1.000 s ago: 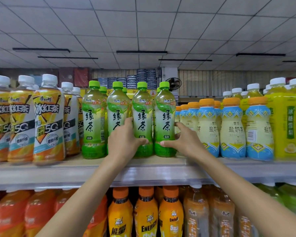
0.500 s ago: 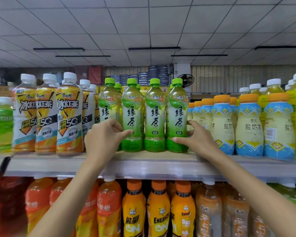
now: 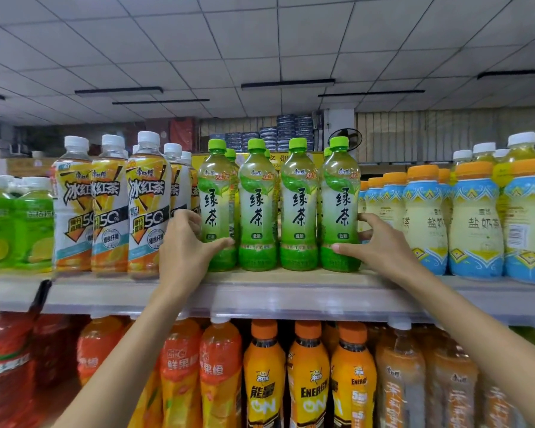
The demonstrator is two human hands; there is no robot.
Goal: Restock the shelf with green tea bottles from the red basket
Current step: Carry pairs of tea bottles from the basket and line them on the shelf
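Observation:
A front row of several green tea bottles with green caps stands upright on the upper shelf (image 3: 291, 291), with more of them behind. My left hand (image 3: 184, 254) wraps the lower part of the leftmost green tea bottle (image 3: 217, 193), thumb across its front. My right hand (image 3: 380, 245) holds the rightmost green tea bottle (image 3: 340, 193) low down, thumb on the front and fingers on its right side. Both bottles rest on the shelf. I cannot make out the red basket.
Iced red tea bottles (image 3: 149, 205) with white caps crowd the left hand's side. Blue-and-cream orange-capped bottles (image 3: 423, 217) press against the right hand's side. Orange drinks and energy drinks (image 3: 309, 381) fill the lower shelf. A black strap or handle (image 3: 42, 296) hangs at the shelf's left edge.
My left hand has shifted left from the middle green tea bottles to the leftmost one and closed around it. My right hand stays on the rightmost bottle. The view has swung left.

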